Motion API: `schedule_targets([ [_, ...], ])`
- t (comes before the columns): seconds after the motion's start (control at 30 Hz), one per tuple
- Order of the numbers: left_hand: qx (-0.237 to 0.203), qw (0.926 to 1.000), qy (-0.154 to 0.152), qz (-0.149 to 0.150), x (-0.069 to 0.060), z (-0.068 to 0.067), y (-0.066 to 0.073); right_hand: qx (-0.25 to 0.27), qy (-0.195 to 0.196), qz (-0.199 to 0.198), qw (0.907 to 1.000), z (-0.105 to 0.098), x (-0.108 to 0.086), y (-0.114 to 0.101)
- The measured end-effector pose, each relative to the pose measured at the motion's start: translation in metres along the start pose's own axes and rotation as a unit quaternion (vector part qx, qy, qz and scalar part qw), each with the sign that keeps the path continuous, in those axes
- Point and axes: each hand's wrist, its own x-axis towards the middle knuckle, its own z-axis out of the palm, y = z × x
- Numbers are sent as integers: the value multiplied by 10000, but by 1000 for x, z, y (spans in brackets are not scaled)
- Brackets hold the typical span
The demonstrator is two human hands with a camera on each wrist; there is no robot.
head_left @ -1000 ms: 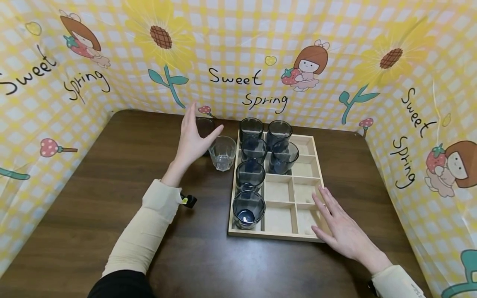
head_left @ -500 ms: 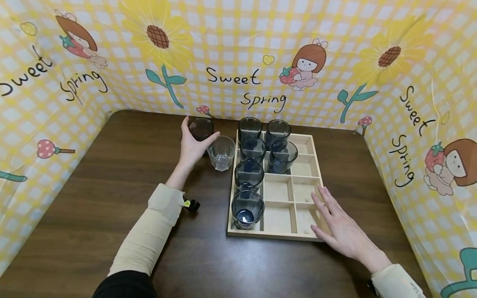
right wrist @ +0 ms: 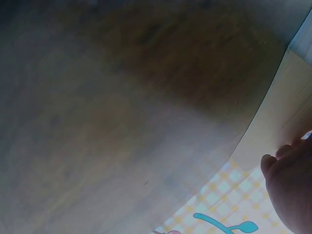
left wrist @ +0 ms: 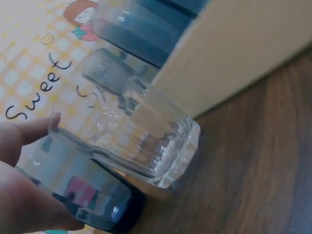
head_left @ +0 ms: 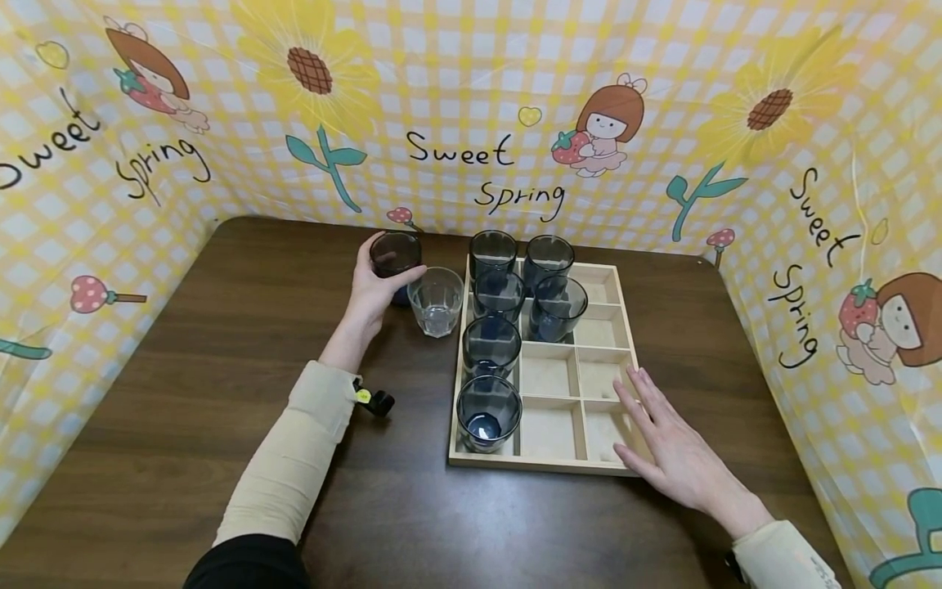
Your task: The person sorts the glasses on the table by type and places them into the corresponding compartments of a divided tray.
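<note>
My left hand [head_left: 368, 293] holds a dark tinted glass [head_left: 396, 255] near the table's back edge, thumb on its near side and fingers round its far left. In the left wrist view the thumb and a finger span the dark glass [left wrist: 87, 183] near its rim. Right beside it stands a clear faceted glass [head_left: 437, 304], untouched. Fingers straight and spread, my right hand [head_left: 679, 454] rests at the right edge of the wooden compartment tray [head_left: 545, 469]. Several dark glasses fill the tray's left column, such as the nearest glass [head_left: 489, 415], and two more stand in the middle column's back compartments.
Dark brown table [head_left: 184, 393] under everything. A yellow checked cloth [head_left: 441, 106] with cartoon prints walls off the back and both sides, close behind the glasses. The clear glass stands between my left hand and the tray's left edge.
My left hand has come down onto the dark glass and its fingers have closed round it. The right hand and the tray have stayed in place.
</note>
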Motion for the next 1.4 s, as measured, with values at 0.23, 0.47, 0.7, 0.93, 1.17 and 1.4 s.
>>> schedule_targets([
  [0.23, -583, 9981, -30, -212, 4, -4, 3, -4, -12, 10, 10000, 1, 0, 1],
  [0.47, -997, 9944, 123, -316, 6, -17, 8, 59, -152, 130, 9998, 0, 0, 0],
  [0.7, -1353, 9906, 166, -86, 2, -25, 29, 34, -112, 92, 9999, 0, 0, -1],
  [0.93, -2104, 9772, 271, 32, -2, -21, 51, 53, -115, 118, 9999, -1, 1, -1],
  [1.17, -2594, 9648, 335, 260, -6, -15, 64, 72, -145, 157, 9997, 0, 1, -2],
  [1.4, -2366, 9696, 197, 587, -15, -5, 76, 46, -116, 158, 9998, -1, 1, -1],
])
